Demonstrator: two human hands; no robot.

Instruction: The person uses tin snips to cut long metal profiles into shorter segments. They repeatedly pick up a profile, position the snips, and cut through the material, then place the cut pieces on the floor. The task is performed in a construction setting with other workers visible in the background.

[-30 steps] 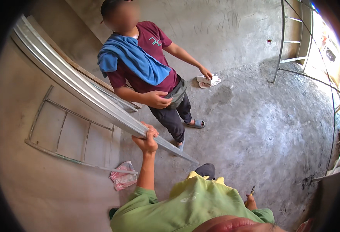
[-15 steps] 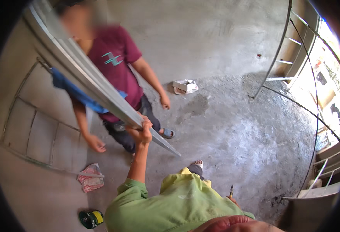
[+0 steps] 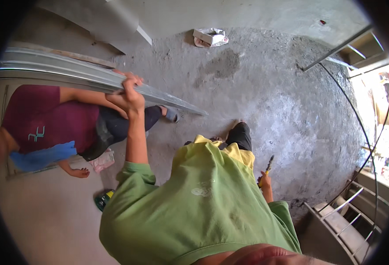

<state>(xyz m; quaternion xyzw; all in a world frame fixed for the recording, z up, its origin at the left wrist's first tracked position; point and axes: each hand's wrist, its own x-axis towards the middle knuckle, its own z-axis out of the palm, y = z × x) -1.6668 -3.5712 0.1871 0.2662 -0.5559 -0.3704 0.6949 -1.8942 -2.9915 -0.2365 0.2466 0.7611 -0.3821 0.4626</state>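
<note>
My left hand [image 3: 132, 95] is closed around a bundle of long grey metal channels [image 3: 172, 102]. The channels slant from the far left to a narrow end near the middle of the floor. At my right side, my right hand [image 3: 265, 180] grips a slim yellow-and-black hand tool [image 3: 269, 166] with a dark tip pointing away from me; its exact kind is too small to make out. A co-worker in a maroon shirt [image 3: 44, 112] leans beside the channels on the left. One of the co-worker's arms [image 3: 86, 97] reaches toward my left wrist, its hand partly hidden there.
A white open box [image 3: 210, 39] lies by the far wall. Metal frames with rungs stand at the right, one upper [image 3: 338, 48] and one lower [image 3: 342, 221], with dark cables [image 3: 351, 99] between them. A green can [image 3: 101, 199] and a pinkish bag [image 3: 102, 161] lie at left.
The view has tilted down and turned. The channels lie flatter across the left, still in my left hand. The co-worker has bent down beside them, and my right hand now shows more fully.
</note>
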